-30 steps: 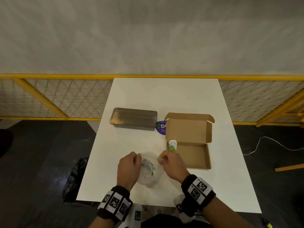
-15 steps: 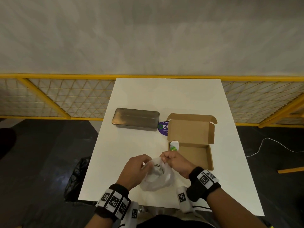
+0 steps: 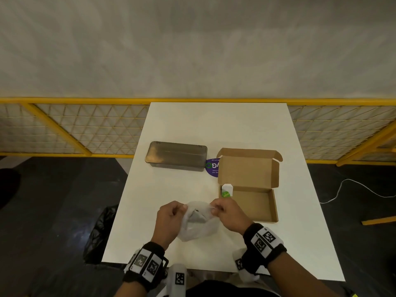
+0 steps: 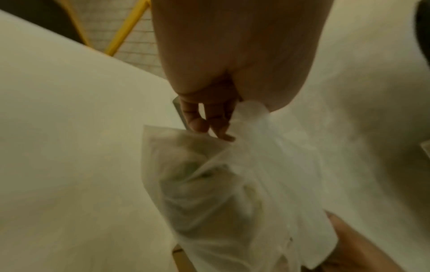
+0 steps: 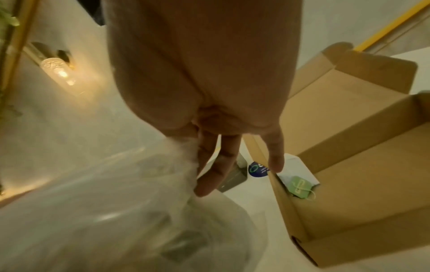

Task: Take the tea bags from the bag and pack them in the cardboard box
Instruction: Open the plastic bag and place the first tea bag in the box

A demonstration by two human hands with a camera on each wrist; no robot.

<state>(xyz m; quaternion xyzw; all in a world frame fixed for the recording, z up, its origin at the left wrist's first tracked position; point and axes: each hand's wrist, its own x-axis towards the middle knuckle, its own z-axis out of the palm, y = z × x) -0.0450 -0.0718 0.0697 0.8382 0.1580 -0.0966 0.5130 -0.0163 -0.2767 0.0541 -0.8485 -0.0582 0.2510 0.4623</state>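
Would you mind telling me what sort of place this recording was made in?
Probably an indoor workshop or test area, not a home: a bare white table, a yellow-framed mesh barrier behind it, and a plain wall.

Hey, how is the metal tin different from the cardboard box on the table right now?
The metal tin is grey and shiny; the cardboard box is matte brown. The tin is shut, while the box stands open with its lid folded back. The tin's inside is hidden; the box already shows one tea bag in its near left corner. The tin lies on the left, the box on the right. Both are shallow rectangles resting on the white table.
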